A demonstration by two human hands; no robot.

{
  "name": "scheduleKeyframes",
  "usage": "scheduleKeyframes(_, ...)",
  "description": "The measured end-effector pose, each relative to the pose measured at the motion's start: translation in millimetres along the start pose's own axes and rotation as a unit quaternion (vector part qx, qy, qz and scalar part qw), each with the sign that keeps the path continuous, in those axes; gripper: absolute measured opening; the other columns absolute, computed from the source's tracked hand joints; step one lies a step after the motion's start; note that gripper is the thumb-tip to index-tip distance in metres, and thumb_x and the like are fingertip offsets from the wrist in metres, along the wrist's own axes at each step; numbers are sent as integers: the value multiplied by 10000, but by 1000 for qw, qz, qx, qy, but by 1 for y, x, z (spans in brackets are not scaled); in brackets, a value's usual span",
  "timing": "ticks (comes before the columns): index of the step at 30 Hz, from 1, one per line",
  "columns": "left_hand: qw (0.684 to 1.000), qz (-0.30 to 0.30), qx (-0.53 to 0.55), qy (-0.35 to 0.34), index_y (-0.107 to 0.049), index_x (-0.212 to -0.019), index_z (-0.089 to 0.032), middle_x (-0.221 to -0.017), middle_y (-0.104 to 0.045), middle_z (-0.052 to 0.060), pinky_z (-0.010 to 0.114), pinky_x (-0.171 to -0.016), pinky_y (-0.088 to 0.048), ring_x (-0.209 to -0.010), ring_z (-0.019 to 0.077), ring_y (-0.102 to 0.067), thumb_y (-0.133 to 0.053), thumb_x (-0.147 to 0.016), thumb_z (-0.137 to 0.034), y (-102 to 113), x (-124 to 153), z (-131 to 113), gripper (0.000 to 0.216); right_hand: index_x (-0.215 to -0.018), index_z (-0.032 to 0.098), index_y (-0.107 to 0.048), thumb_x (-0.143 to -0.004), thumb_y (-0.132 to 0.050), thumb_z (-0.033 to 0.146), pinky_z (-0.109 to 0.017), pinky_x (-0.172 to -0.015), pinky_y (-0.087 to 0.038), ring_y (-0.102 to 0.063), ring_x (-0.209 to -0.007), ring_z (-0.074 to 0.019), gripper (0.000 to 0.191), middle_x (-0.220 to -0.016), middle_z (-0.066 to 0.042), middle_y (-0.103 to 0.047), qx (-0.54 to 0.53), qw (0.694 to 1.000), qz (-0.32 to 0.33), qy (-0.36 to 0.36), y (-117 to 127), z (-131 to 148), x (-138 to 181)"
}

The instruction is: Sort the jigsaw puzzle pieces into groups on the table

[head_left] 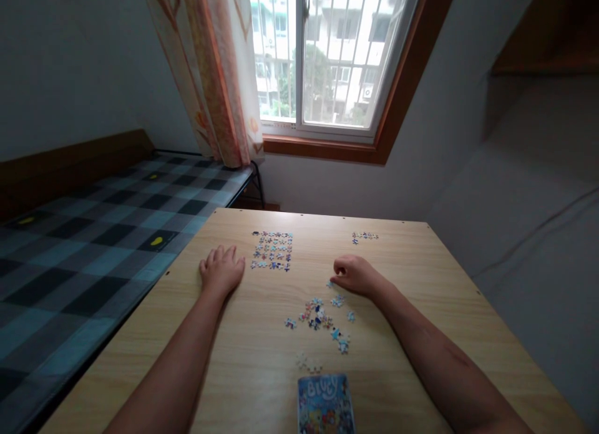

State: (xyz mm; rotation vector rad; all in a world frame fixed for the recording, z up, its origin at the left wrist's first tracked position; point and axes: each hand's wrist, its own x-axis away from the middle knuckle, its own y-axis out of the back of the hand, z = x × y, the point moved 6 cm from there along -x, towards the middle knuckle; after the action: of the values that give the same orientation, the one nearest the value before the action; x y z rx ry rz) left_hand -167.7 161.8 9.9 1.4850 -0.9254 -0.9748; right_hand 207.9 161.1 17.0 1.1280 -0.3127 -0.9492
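Observation:
My left hand (221, 270) lies flat on the wooden table (262, 347), fingers apart and holding nothing. Just to its right, small jigsaw pieces (272, 250) are laid out in rows that form a block. My right hand (354, 274) has its fingers curled, with a light blue puzzle piece (330, 284) at the fingertips, low over the tabletop. Below that hand is a loose heap of mixed puzzle pieces (317, 315), with several blue ones scattered around it. Farther back on the right stands a short row of pieces (365, 236), one piece beneath its left end.
A blue puzzle box (325, 404) printed "Bluey" sits at the near edge, with pale pieces (309, 363) just beyond it. A bed with a checked cover (154, 203) adjoins the table's left side. Behind are a curtain (219, 72) and a barred window (337, 60).

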Motion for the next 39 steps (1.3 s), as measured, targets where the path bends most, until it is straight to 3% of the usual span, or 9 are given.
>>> scheduleKeyframes(5, 1000, 8, -2, 7, -499, -1484, -204, -1587, -390, 152, 524, -1173, -231, -1451, 320, -333, -341, -956, -490, -3, -2, 1, 620, -840, 203, -692, -854, -647, 132, -254, -699, -386, -572, -742, -149, 85, -806, -10, -673, 20, 997, -57, -54, 15, -17, 2)
scheduleKeyframes(14, 1000, -27, -6, -12, -534, -1453, -201, -1545, -444, 159, 508, -1148, -269, -1420, 323, -369, -368, -942, -475, -6, -2, 3, 603, -816, 239, -767, -837, -722, 241, -274, -723, -439, -633, -789, -170, 49, -814, -12, -721, 43, 998, 20, -36, 10, -6, -1)
scheduleKeyframes(22, 1000, -8, -8, -4, -521, -1466, -203, -1568, -420, 152, 512, -1157, -259, -1440, 321, -349, -352, -944, -484, -2, -2, 2, 616, -808, 227, -750, -848, -694, 207, -267, -739, -438, -633, -812, -173, 72, -831, -15, -718, 60, 996, -13, -59, 24, -28, 5)
scheduleKeyframes(27, 1000, -2, -8, 0, -507, -1478, -208, -1577, -410, 146, 516, -1165, -250, -1448, 317, -340, -335, -950, -482, 1, -1, 1, 620, -944, 244, -767, -868, -703, 260, -268, -753, -444, -633, -812, -171, 101, -843, -13, -714, 59, 996, -18, -56, 19, -19, 2)
scheduleKeyframes(32, 1000, 3, -7, 1, -511, -1475, -212, -1583, -401, 141, 516, -1170, -245, -1453, 315, -333, -336, -951, -484, 0, -1, 1, 616, -899, 235, -777, -892, -673, 248, -272, -776, -459, -650, -851, -183, 105, -881, -33, -731, 76, 996, -14, -52, 14, -14, -2)
scheduleKeyframes(39, 1000, -1, -8, 3, -509, -1480, -202, -1576, -409, 155, 527, -1169, -241, -1438, 332, -354, -351, -949, -481, -6, -6, 5, 620, -886, 239, -786, -904, -621, 171, -254, -838, -483, -678, -910, -176, 180, -963, -25, -768, 107, 991, -37, -70, 25, -52, 4)
